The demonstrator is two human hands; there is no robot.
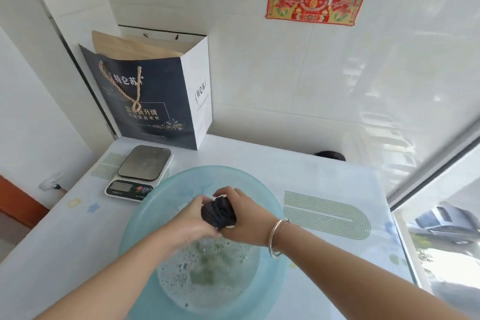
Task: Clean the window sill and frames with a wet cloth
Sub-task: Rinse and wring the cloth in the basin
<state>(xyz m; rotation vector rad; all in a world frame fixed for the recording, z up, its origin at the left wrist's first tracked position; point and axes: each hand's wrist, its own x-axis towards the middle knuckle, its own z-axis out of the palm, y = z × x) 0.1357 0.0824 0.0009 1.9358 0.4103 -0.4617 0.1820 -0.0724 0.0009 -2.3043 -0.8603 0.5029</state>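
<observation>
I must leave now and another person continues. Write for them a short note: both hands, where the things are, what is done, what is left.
Left hand and right hand both grip the dark cloth, bunched up between them, above the blue basin.
The basin stands on the table and holds foamy water; a kitchen scale sits beside it.
Done: cloth looks wet.
Left: finish wringing, then wipe the window sill and frames.

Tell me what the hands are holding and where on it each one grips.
Both hold the dark cloth, bunched into a roll over the basin. The left hand grips its left end, the right hand wraps its right end.
</observation>
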